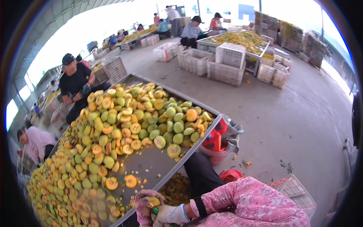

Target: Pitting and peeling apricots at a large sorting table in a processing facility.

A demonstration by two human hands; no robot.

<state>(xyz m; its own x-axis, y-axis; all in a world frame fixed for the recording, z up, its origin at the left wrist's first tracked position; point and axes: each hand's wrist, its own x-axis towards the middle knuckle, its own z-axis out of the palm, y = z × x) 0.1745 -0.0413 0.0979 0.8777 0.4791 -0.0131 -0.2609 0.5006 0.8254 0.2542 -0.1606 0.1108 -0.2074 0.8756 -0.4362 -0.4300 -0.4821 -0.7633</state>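
Note:
My left hand (141, 203), in a soiled pinkish glove, is closed around a yellow peach piece (154, 201) at the near edge of a metal sorting table (141, 161). Against it, my right hand (171, 214) wears a white knit glove with a blue cuff. It grips a tool with a green handle (155, 210); the tool's working end is hidden. Halved peaches, among them an orange-fleshed half (130, 181), lie on the metal just beyond my hands. A large heap of green and yellow peaches (109, 133) covers much of the tabletop.
Under the table edge is a mass of brown-orange scraps (177, 188). A bucket with red items (217, 144) stands by the table corner, and a plastic crate (296, 195) is at my right. A person in black (76, 82) sits across the table. Stacked crates (227, 66) stand farther off.

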